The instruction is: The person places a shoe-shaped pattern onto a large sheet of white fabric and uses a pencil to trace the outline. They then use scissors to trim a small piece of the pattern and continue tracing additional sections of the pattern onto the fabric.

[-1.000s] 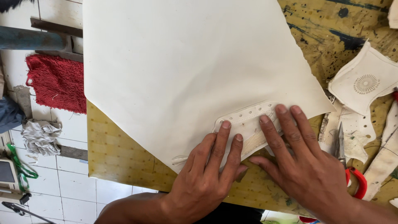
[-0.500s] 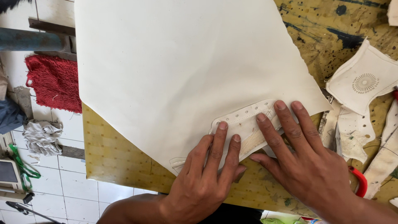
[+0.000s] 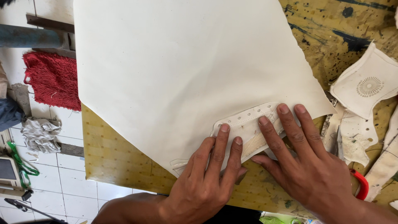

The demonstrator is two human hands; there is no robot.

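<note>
A small leather-goods or shoemaking workshop, seen from above a worn worktable [image 3: 116, 161] whose yellow patterned covering is scuffed, and stained with dark paint splashes at upper right of the frame. A large sheet of cream material [image 3: 178, 70] covers most of the table, with a perforated cut piece [image 3: 248, 124] lying on its lower edge. More cut cream pieces [image 3: 365, 87], one stamped with a round emblem, pile up at the right edge, beside a red-handled tool [image 3: 361, 184]. At left, the white tiled floor [image 3: 62, 182] holds a red shaggy mat [image 3: 52, 79], a crumpled rag [image 3: 39, 132] and a blue metal pipe [image 3: 29, 37].
</note>
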